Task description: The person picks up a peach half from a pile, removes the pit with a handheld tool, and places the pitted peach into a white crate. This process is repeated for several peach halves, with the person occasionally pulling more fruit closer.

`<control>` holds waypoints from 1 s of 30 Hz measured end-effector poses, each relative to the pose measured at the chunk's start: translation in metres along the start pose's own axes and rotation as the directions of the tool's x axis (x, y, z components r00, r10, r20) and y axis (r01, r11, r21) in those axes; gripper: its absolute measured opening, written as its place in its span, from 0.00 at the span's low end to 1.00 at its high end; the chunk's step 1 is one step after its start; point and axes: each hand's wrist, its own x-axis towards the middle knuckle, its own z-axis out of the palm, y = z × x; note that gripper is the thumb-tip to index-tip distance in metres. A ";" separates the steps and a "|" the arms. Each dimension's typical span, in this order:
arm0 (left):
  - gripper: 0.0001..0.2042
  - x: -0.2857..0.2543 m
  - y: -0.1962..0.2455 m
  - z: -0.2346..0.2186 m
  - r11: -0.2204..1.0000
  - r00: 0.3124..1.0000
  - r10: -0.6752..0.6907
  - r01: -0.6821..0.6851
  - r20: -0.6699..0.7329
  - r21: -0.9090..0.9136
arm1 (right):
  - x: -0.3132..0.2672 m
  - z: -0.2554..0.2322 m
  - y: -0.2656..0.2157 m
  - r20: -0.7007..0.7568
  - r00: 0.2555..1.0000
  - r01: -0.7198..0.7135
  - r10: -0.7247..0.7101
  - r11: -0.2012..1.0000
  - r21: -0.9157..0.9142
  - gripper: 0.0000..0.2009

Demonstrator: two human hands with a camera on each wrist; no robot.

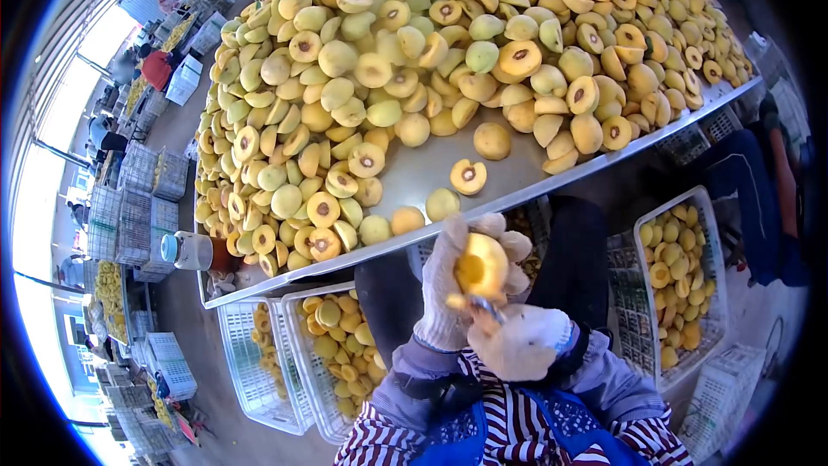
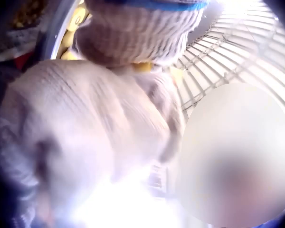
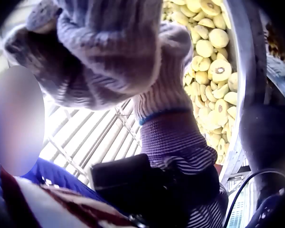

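My left hand [image 1: 440, 293], in a whitish knit glove, holds a yellow peach half [image 1: 483, 266] with its hollowed cut face showing. Just below it, the gloved right hand [image 1: 522, 343] grips a small metal pitting tool [image 1: 490, 309], whose tip is blurred at the fruit's lower edge. A small orange piece [image 1: 457, 301] shows beside the tip. Both hands are over the lap, in front of the metal table [image 1: 423, 164] heaped with cut peach halves [image 1: 345, 60]. In the wrist views the gloves hide most of the fruit and the tool.
White plastic crates of peach halves stand on the floor, left [image 1: 328, 414] and right [image 1: 716, 319] of my legs. A capped bottle [image 1: 190, 250] stands at the table's left corner. Stacked crates [image 1: 138, 181] and other people are farther left; another person's leg [image 1: 746, 198] is at right.
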 end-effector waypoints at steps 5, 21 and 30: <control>0.26 0.002 0.011 -0.011 0.954 0.976 0.174 -0.135 -0.129 0.268 | -0.009 0.004 -0.012 -0.117 0.981 0.125 -0.156 0.963 -0.237 0.08; 0.29 0.142 0.011 -0.098 -0.470 0.800 0.593 0.254 0.090 0.845 | -0.003 0.016 -0.034 -0.562 0.762 -0.091 -0.322 0.806 -0.585 0.12; 0.26 0.122 0.008 -0.035 0.208 0.966 0.255 -0.010 -0.045 0.978 | -0.006 0.002 -0.041 -0.600 0.467 0.261 -0.649 0.750 -0.607 0.11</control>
